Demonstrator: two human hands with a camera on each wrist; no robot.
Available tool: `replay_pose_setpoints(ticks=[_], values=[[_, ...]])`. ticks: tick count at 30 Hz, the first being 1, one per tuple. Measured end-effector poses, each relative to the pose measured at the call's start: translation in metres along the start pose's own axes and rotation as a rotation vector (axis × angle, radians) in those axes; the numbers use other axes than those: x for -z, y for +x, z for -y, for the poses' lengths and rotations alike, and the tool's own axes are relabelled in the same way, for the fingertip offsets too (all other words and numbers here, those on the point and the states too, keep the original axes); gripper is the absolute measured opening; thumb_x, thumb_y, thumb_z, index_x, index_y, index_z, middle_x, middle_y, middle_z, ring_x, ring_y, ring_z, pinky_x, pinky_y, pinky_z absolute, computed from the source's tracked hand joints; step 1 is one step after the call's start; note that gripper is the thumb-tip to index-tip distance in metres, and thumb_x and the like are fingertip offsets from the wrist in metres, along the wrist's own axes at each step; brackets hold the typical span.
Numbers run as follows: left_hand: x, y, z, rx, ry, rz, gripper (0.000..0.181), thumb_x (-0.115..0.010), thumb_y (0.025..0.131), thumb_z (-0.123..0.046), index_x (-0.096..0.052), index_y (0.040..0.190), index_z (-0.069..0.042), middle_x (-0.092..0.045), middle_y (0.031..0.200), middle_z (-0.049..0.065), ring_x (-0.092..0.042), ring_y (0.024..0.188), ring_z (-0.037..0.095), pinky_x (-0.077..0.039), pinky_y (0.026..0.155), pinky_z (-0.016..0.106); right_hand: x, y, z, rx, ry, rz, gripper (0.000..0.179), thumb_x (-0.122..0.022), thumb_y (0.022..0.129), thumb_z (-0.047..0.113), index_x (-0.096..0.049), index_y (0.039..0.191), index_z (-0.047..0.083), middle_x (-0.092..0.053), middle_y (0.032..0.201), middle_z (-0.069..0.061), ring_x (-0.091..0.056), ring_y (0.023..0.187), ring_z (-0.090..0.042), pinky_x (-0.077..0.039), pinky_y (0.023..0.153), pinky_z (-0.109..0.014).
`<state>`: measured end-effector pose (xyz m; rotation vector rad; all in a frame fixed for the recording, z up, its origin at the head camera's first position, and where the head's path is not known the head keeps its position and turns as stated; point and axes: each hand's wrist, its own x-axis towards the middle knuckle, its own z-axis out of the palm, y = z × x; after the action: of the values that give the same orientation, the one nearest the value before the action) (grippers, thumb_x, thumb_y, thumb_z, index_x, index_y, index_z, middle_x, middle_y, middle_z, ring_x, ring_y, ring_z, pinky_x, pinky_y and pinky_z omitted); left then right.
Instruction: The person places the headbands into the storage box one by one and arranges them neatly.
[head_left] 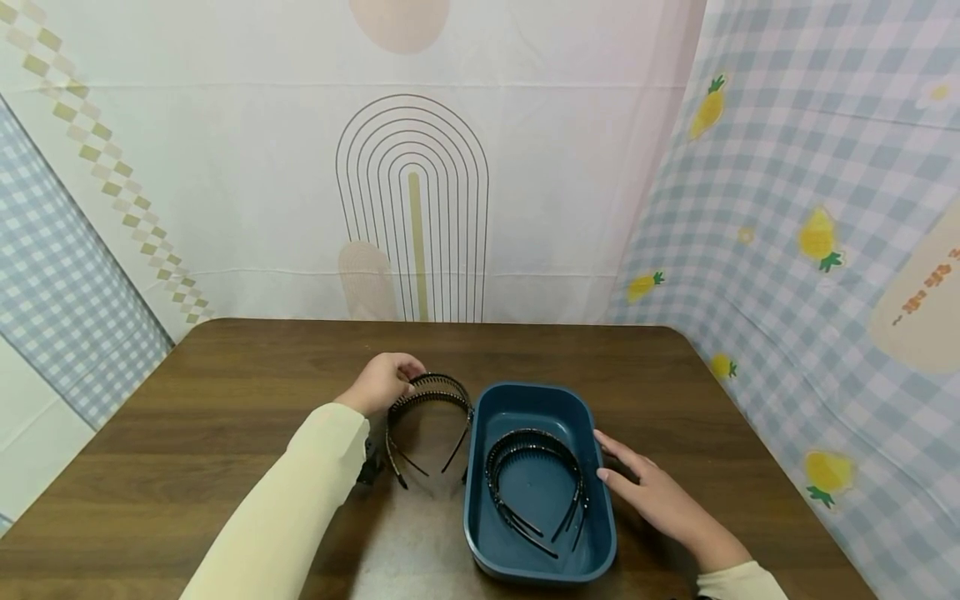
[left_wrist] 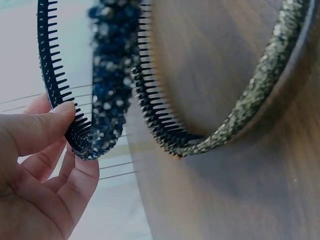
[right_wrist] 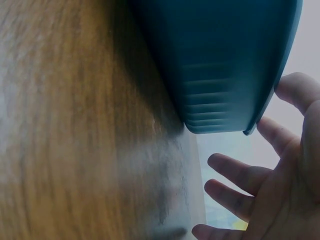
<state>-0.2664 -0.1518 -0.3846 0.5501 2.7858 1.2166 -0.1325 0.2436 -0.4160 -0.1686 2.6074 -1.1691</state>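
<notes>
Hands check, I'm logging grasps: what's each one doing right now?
Left hand: holding a dark beaded headband, pinched between thumb and fingers.
Right hand: open, thumb and a finger touching the rim of the blue bin.

Brown wood-grain table (head_left: 187,433); white arch-printed cloth (head_left: 247,183) behind; blue-white checked cloth (head_left: 757,333) at right.

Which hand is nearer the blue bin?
Right. The right hand touches the blue bin's right rim; the left hand is apart, beyond its left side, pinching a headband.
</notes>
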Motion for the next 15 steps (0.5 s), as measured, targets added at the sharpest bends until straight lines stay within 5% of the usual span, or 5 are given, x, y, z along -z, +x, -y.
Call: replay_pose_setpoints(ticks=[15], values=[[0.014, -0.003, -0.015, 0.028, -0.012, -0.026, 0.025, -0.064, 0.085, 0.010, -0.067, 0.108, 0.001, -0.063, 0.100, 0.014, -0.062, 0.096, 0.028, -0.053, 0.074, 0.034, 0.000, -0.001, 0.002, 0.007, -0.018, -0.009, 0.064, -0.050, 0.097, 0.048, -0.029, 0.153, 0.025, -0.030, 0.155, -0.017, -0.025, 0.139, -0.046, -0.028, 0.099, -0.070]])
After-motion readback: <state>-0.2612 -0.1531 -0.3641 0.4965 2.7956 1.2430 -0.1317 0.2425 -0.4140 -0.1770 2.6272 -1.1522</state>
